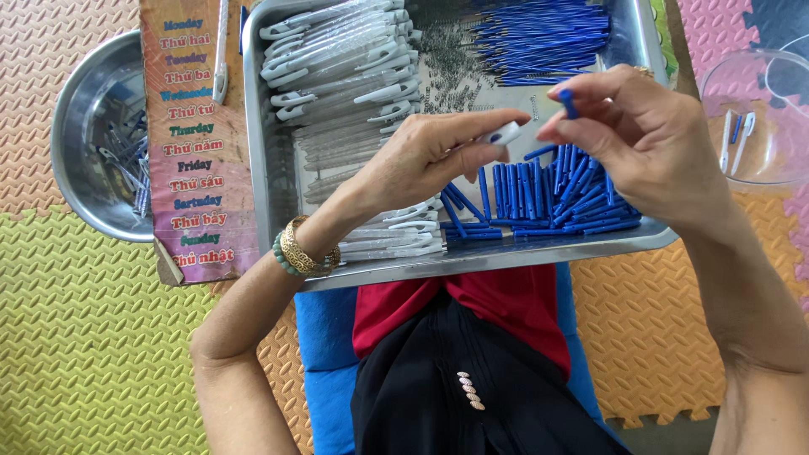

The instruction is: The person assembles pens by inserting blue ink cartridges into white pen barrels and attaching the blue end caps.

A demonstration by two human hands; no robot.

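**Pen parts over the tray**

My steel tray [268,168] holds white pen barrels [337,59], blue pieces [548,190] and tiny springs, hard to make out. My left grip [421,156] pinches a white barrel [504,133]; my right grip [640,139] pinches a blue piece [569,103], half hidden.

Both forearms reach in from the near edge, angled inward. Left hand [425,152] palm down, fingers curled, thumb and forefinger pinched together. Right hand [640,135] raised opposite, fingertips pinched shut, nearly meeting the left's. Left wrist bent.

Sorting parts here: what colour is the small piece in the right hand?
Blue piece, right hand; head view.
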